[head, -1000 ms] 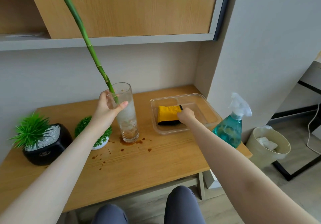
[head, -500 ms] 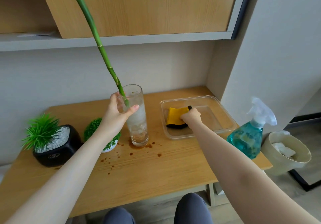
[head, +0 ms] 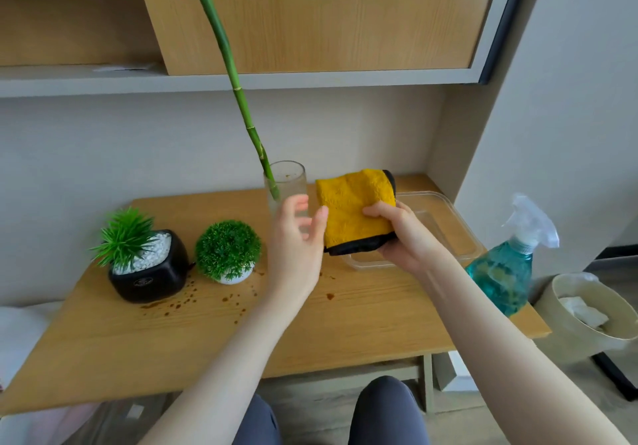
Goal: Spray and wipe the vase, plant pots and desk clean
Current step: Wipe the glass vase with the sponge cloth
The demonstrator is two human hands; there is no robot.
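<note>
The right hand [head: 402, 237] grips the yellow cloth [head: 355, 211] just right of the open left hand [head: 297, 237], the vase [head: 286, 185] stands behind those fingers, so wiping it comes next.

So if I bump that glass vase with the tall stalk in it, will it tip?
Probably easily: the glass vase is tall and narrow, and the long stalk leans far out leftward, likely making it top-heavy. Being glass, it looks breakable, and possibly slippery.

Pots [head: 148, 265] left of vase [head: 286, 189]; tray [head: 445, 234], sprayer [head: 500, 275] right.
</note>
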